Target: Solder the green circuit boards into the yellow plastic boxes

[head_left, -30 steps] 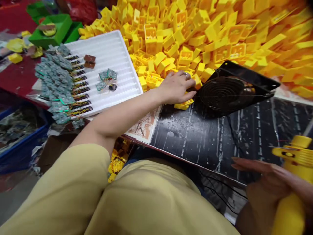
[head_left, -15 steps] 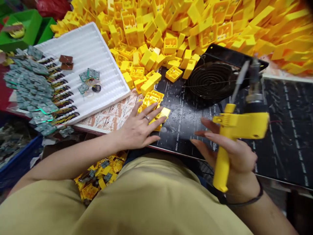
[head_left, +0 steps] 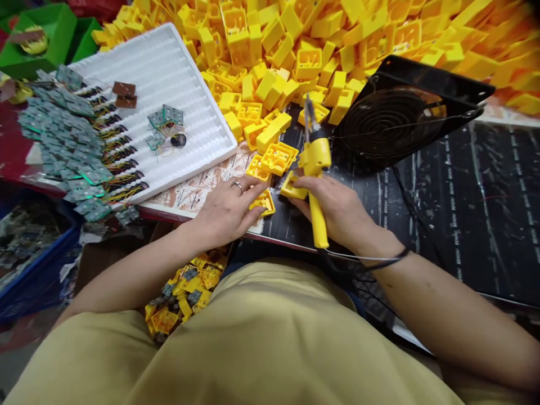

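Note:
My right hand (head_left: 337, 208) is wrapped round a yellow soldering gun (head_left: 317, 157), its metal tip pointing away from me. Its fingertips also touch a small yellow casing (head_left: 291, 188) at the bench's front. My left hand (head_left: 230, 211) is closed at the edge of another yellow plastic casing (head_left: 266, 203), thumb on the near side, some fingertips hidden. Just beyond it, an open casing (head_left: 278, 158) lies with its hollow inside facing up.
A heap of yellow casings (head_left: 307, 62) covers the back. A black fan (head_left: 392, 118) stands at right on the dark mat (head_left: 485, 208). At left, a white foam tray (head_left: 202, 126) carries green circuit boards (head_left: 71, 140) with wires. Green bins (head_left: 46, 45) sit behind.
My right hand has swung left with the soldering gun, from beside the fan to the casings, and now touches one. My left hand's spread fingers have drawn in around a casing.

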`<control>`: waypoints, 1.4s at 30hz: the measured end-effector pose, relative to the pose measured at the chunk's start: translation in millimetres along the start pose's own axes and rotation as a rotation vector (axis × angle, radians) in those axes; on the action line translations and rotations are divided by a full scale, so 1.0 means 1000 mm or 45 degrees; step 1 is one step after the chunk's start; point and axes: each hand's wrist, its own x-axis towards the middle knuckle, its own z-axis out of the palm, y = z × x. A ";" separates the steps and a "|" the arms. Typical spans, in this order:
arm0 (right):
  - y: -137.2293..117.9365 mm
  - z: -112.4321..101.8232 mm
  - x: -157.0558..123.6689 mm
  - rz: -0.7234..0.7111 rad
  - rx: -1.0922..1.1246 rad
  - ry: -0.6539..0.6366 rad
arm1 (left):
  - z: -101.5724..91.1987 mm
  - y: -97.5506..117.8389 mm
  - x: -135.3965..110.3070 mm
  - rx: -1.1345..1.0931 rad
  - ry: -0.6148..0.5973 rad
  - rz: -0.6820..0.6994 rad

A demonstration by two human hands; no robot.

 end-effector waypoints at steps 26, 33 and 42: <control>-0.008 -0.034 -0.040 -0.059 -0.106 -0.059 | 0.014 0.048 0.014 0.308 0.054 -0.121; -0.002 -0.035 -0.057 0.035 0.007 -0.100 | 0.012 0.027 0.018 -0.150 -0.001 0.284; -0.003 -0.032 -0.041 -0.065 0.042 -0.101 | 0.004 -0.008 0.077 0.004 0.043 -0.129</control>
